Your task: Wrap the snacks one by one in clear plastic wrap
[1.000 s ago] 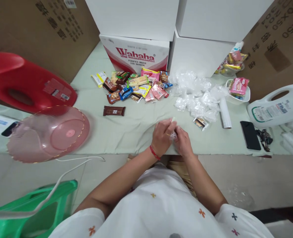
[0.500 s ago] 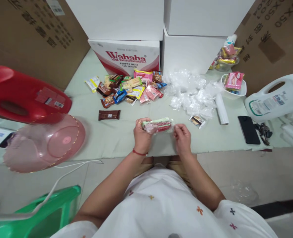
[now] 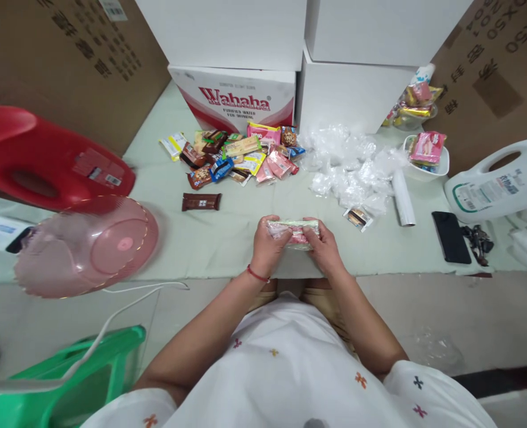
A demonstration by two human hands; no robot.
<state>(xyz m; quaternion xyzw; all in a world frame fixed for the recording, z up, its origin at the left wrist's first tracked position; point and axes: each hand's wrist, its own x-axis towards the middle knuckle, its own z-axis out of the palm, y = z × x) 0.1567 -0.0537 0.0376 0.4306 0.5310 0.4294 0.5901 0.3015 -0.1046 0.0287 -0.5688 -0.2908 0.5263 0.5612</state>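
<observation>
Between my hands, above the table's front edge, is a bundle of snack packets [image 3: 297, 233] in clear plastic, with green and red wrappers showing through. My left hand [image 3: 269, 245] is closed on its left end, thumb across the front. My right hand [image 3: 325, 246] grips the right end, its thumb pressed on the plastic. Beyond them lies a pile of wrapped snacks [image 3: 241, 156]. A brown snack bar [image 3: 201, 201] lies alone to the left, and a small white and brown packet [image 3: 358, 219] to the right. Crumpled clear plastic [image 3: 350, 169] is heaped behind that packet.
At left stand a red jug [image 3: 53, 160] and a pink clear bowl [image 3: 125, 244] overhanging the table edge. A plastic roll [image 3: 403, 199], a white tub [image 3: 433, 169] of snacks, a phone [image 3: 451, 236], keys [image 3: 478, 242] and a white jug [image 3: 499, 178] are at right. Boxes [image 3: 237, 98] line the back.
My right hand has moved left from the loose end of the plastic onto the bundle, its thumb now on the front. My left hand still holds the other end. The view has shifted slightly.
</observation>
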